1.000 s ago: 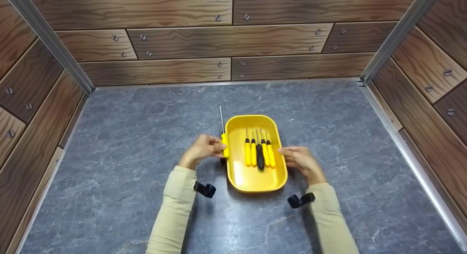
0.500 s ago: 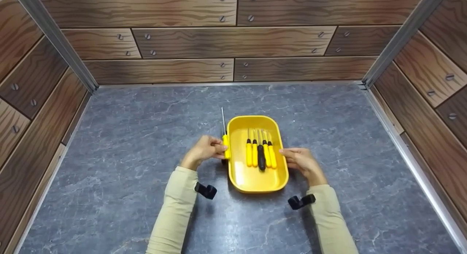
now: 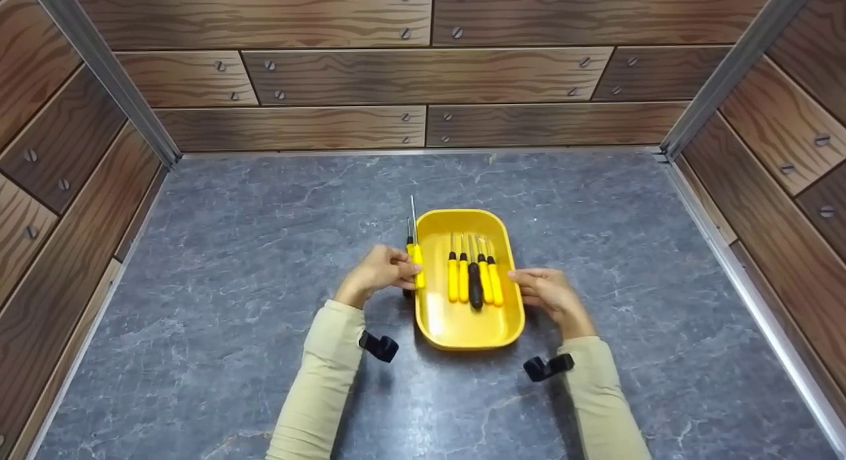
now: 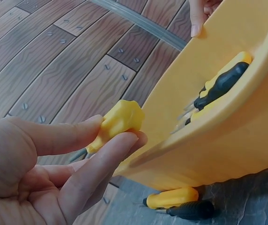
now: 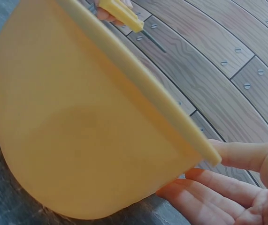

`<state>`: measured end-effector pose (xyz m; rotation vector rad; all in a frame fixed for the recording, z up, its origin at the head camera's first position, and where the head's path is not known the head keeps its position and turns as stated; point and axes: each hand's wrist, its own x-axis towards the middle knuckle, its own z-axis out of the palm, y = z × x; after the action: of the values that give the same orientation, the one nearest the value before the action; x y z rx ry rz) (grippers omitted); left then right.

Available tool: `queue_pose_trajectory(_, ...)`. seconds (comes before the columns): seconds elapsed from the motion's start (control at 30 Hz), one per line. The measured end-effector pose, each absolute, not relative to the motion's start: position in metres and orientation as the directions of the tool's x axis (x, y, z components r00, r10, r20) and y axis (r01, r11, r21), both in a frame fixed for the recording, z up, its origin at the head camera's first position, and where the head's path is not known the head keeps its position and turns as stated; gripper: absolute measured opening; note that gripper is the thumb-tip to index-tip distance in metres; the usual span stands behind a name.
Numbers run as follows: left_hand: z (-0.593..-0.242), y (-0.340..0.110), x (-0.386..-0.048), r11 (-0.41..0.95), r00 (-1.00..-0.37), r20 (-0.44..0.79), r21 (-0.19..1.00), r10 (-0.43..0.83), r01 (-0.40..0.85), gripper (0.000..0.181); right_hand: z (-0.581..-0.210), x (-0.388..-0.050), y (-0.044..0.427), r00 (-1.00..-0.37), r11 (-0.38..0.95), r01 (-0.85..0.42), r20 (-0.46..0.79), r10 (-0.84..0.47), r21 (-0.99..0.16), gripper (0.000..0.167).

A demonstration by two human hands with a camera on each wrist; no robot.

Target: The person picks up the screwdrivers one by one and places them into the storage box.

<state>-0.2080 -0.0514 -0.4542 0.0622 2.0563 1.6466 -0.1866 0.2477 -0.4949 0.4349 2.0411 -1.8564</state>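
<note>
My left hand [image 3: 384, 272] pinches the yellow handle of a screwdriver [image 4: 119, 121] between thumb and fingers. The screwdriver [image 3: 419, 265] is over the left rim of a yellow plastic bin [image 3: 439, 324], its shaft pointing away from me. Inside the bin, several yellow-handled screwdrivers [image 3: 453, 280] and a black-handled screwdriver [image 3: 475, 288] lie side by side. On the right, my right hand [image 3: 548, 293] grips the bin's rim, thumb over the edge and fingers against the outer wall [image 5: 91, 140].
Beside the bin's left wall, a yellow-handled tool [image 4: 173, 198] and a black-handled tool [image 4: 192, 210] lie on the grey marbled tabletop [image 3: 251, 281]. Wood-patterned panels [image 3: 330, 76] enclose the back and sides. A metal strip [image 3: 760, 314] runs along the right edge.
My left hand has moved slightly right with the screwdriver, from beside the bin to over its left rim. A tool behind it now shows. My right hand keeps its grip.
</note>
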Motion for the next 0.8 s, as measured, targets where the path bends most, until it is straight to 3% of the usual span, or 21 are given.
queue_pose_trajectory(0.43,-0.455,-0.035,-0.207,0.349,-0.856,-0.362,0.908,0.369,-0.233,0.01,-0.493,-0.186,0.248,-0.893,0.094,0.446,-0.449,-0.009,-0.89,0.055)
queue_pose_trajectory(0.8,-0.45,-0.024,-0.208,0.414,-0.854,-0.381,0.883,0.355,-0.222,0.032,-0.494,-0.189,0.248,-0.892,0.11,0.448,-0.452,-0.017,-0.887,0.055)
